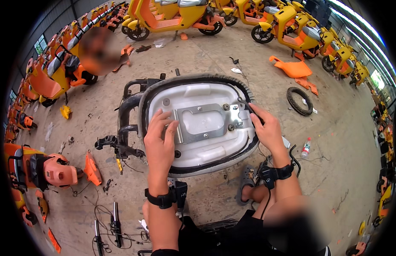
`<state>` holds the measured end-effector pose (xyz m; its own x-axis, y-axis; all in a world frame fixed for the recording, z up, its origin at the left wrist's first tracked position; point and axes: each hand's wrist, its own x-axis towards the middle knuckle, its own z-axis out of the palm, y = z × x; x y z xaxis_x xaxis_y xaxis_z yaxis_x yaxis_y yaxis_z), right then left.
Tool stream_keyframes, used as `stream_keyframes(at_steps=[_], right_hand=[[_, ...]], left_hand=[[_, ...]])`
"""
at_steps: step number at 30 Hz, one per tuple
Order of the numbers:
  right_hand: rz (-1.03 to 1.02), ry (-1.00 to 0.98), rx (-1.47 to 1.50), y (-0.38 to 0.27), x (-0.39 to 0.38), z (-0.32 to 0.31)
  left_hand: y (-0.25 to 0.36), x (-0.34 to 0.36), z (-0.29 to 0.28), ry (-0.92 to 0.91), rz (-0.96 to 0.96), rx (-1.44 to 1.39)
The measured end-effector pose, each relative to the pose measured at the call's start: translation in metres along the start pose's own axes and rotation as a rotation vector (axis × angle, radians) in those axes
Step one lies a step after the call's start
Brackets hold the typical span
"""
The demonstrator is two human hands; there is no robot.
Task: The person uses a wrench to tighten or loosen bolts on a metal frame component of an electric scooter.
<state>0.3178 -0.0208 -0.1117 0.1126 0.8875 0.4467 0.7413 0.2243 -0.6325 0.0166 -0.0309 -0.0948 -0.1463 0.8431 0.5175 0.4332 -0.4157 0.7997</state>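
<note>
In front of me a scooter seat (199,161) lies with its white plastic underside up and its dark rim around it. A silver metal bracket (193,137) lies flat across the middle, with a shiny hinge plate (235,116) at its right end. My left hand (160,136) is open, its fingers spread over the left end of the bracket. At the right rim my right hand (266,127) is closed, with the thumb apart from the forefinger. A thin dark wrench-like tool (242,100) sticks out from its fingertips beside the hinge plate; its rest is hidden.
Beneath the seat stands a black tubular frame (128,104). On the concrete floor lie a tyre (299,112), an orange panel (292,68), a bottle (306,147) and two shock absorbers (116,226). Yellow scooters (172,19) stand in rows behind.
</note>
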Motion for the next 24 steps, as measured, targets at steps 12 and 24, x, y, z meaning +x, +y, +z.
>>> stream_keyframes(at_steps=[12, 24], right_hand=[[-0.074, 0.007, -0.420, 0.006, -0.009, 0.010], [-0.042, -0.124, -0.271, 0.012, -0.009, 0.012]], left_hand=[[0.000, -0.001, 0.004, 0.017, -0.030, -0.055], [-0.002, -0.001, 0.004, -0.022, -0.096, 0.014]])
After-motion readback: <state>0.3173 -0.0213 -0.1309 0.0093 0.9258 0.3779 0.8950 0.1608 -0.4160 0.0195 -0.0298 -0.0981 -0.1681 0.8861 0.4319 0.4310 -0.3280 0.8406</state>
